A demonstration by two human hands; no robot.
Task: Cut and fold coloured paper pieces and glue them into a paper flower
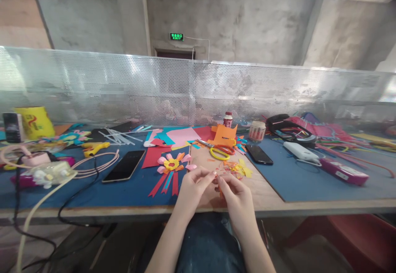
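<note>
My left hand (197,183) and my right hand (234,189) meet fingertip to fingertip over the wooden board (266,188) near the table's front edge. Both are closed in a pinch. Between and below the fingers shows a small orange-red piece of paper (220,193), mostly hidden by them. Left of my hands lies a paper flower (172,164) with pink petals, a yellow centre and red and blue ribbon tails. Just beyond them are orange and red paper scraps (230,169) and a yellow paper cutout (244,168). Scissors (220,152) with orange and yellow handles rest behind these.
Coloured paper sheets (179,136) and an orange paper piece (225,136) lie at the back. Phones lie left (124,166) and right (259,154). A glue gun (95,147), cables and a power strip (51,174) crowd the left. A power bank (300,152) sits right.
</note>
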